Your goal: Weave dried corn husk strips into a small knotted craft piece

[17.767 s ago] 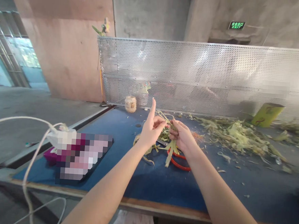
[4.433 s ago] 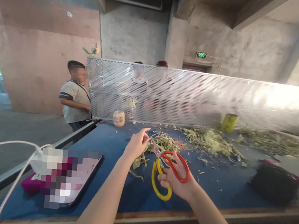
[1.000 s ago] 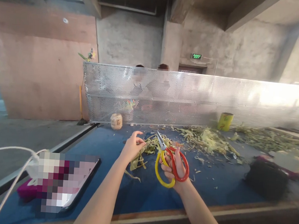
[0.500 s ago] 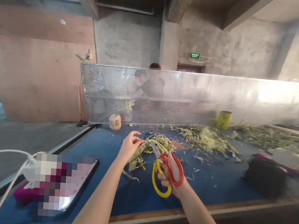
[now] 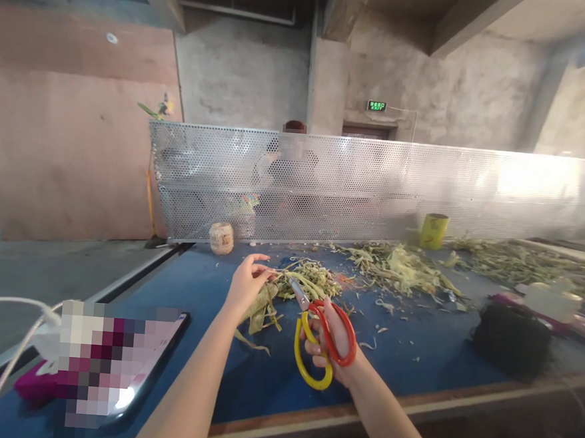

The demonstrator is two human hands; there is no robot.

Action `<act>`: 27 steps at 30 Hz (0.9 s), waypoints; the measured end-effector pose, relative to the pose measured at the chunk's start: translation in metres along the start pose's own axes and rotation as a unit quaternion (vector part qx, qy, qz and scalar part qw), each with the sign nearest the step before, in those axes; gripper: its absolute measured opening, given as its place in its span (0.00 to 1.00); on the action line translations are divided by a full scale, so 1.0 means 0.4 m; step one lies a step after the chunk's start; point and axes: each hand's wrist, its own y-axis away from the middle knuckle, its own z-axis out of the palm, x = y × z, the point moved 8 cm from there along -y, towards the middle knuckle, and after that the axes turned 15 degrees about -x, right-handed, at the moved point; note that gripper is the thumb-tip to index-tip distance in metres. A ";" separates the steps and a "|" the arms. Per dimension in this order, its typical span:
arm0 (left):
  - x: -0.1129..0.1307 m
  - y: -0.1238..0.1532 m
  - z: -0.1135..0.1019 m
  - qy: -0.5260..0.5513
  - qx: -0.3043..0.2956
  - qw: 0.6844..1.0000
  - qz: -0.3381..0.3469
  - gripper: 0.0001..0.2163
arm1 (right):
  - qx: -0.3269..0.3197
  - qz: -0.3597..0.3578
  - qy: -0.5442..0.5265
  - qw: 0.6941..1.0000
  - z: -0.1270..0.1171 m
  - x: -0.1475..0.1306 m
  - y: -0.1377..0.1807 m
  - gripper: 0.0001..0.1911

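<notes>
My right hand [image 5: 331, 342] grips a pair of scissors [image 5: 326, 313] with one red and one yellow handle loop. Their metal blades point forward and left, over a heap of dried greenish plant stems and buds [image 5: 316, 277] on the blue tabletop [image 5: 255, 396]. Close to the blade tips, my left hand [image 5: 248, 284] pinches a thin plant stem between thumb and index finger, the other fingers loosely bent. Limp, dry leaves [image 5: 265, 308] hang beneath my left fingers. Whether the blades touch the stem is too small to tell.
A larger pile of dried stalks [image 5: 402, 270] lies to the right, with a yellow can [image 5: 433, 231] behind it. A ball of twine [image 5: 221, 239] stands back left, a phone [image 5: 157, 356] front left, a dark bundle [image 5: 512, 338] at right. Behind a perforated metal screen [image 5: 364, 191] is a person.
The whole view has shifted slightly, so things sit a little further left. Both hands keep nearly the same pose at the plant heap, the scissors still in my right hand.
</notes>
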 end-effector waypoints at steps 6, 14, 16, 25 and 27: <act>0.000 0.001 0.001 0.007 0.004 1.000 -0.001 0.13 | -0.010 0.009 -0.002 1.000 0.000 0.005 -0.002 0.29; 0.010 0.001 0.013 0.009 -0.013 1.000 0.002 0.13 | -0.010 0.006 0.007 1.000 0.007 0.002 0.001 0.30; 0.016 0.003 0.014 0.008 -0.014 1.000 0.004 0.13 | -0.015 0.004 0.012 1.000 0.009 0.000 0.001 0.31; 0.018 0.004 0.007 -0.004 -0.002 1.000 0.001 0.13 | -0.027 0.010 0.034 0.999 0.014 -0.002 0.003 0.36; 0.015 0.003 0.004 -0.004 0.004 1.000 -0.002 0.13 | -0.032 0.008 0.029 0.999 0.017 -0.003 0.002 0.37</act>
